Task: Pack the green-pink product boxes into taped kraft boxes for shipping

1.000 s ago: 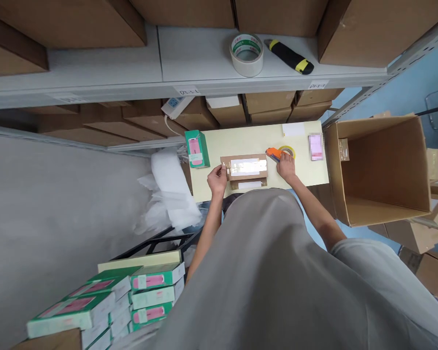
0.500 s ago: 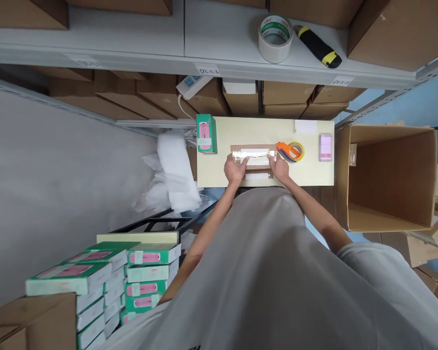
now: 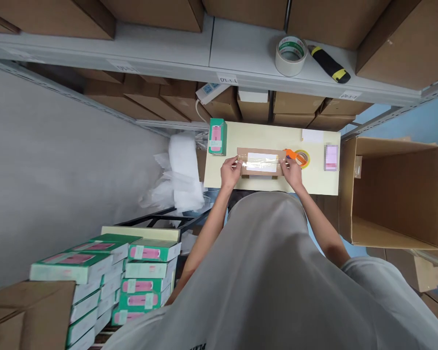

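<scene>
So, from the head cam, the cardboard parcel (image 3: 262, 163) sits on the table (image 3: 321, 181), left hand (image 3: 230, 174) pinching one end, right hand (image 3: 292, 174) pinching the other. An orange tape dispenser (image 3: 293, 155) kinda crowds that right hand. Green box (image 3: 218, 137) at the far left corner, phone (image 3: 331, 157) near the right edge, big open carton (image 3: 397, 192) just beyond, shelf (image 3: 241, 48) overhanging the back.

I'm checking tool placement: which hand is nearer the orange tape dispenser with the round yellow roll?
Right. The right hand is close beside the dispenser, at the right end of the flat brown cardboard box; the left hand is farther away, at the box's left end.
</scene>
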A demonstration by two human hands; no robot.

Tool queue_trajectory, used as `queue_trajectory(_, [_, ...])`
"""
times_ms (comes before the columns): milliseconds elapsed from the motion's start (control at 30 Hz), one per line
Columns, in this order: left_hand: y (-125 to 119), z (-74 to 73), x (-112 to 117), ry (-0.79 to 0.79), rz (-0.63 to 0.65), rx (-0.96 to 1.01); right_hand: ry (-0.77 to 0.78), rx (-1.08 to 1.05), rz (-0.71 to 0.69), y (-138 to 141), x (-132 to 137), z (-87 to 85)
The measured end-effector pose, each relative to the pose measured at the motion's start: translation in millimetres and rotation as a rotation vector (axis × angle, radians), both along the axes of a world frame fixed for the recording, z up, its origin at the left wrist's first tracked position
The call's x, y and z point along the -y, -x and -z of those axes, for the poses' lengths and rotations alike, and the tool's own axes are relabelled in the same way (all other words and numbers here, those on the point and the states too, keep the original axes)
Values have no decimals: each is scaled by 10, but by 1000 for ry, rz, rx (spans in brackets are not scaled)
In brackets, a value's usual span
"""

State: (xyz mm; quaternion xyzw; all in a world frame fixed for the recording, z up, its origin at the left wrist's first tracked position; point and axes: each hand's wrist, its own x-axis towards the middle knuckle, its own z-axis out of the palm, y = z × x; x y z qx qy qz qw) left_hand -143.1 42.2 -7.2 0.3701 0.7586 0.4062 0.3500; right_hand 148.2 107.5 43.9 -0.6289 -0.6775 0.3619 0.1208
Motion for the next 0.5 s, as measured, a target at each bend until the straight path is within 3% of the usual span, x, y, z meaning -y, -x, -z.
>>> queue_trajectory(100, [179,-60,151,-128,17,17,-150,-246,9,-103,89,-33])
queue_trajectory(200, [255,37,281,-126,-6,102,-156,-342,-22,-140,166,66])
queue_trajectory(367, [71,439,470,126,-51,156,102,-287,-5,-138,260,515])
queue_trajectory(500, [-25,685,520,180,-39,136,297,-198,-12,-222,215,767])
